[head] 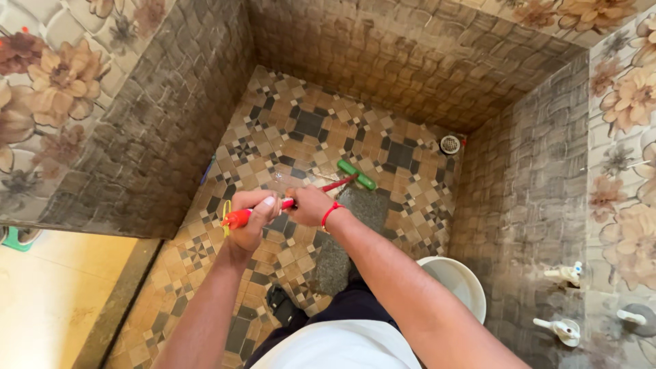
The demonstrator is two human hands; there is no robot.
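I look down into a small tiled bathroom. Both my hands grip the red handle [321,188] of a long floor brush. My left hand [251,217] is closed around the orange-red end of the handle, nearest me. My right hand [309,205], with a red band on its wrist, holds the handle a little further along. The green brush head [357,174] rests on the patterned brown floor tiles [301,130] at the middle of the room. A dark wet strip [352,225] runs from the brush head back towards my feet.
A round floor drain [450,144] sits in the far right corner. A white bucket [456,281] stands by the right wall, under white taps [564,273]. Tiled walls close in on three sides. A raised sill [116,301] borders a yellow floor at left.
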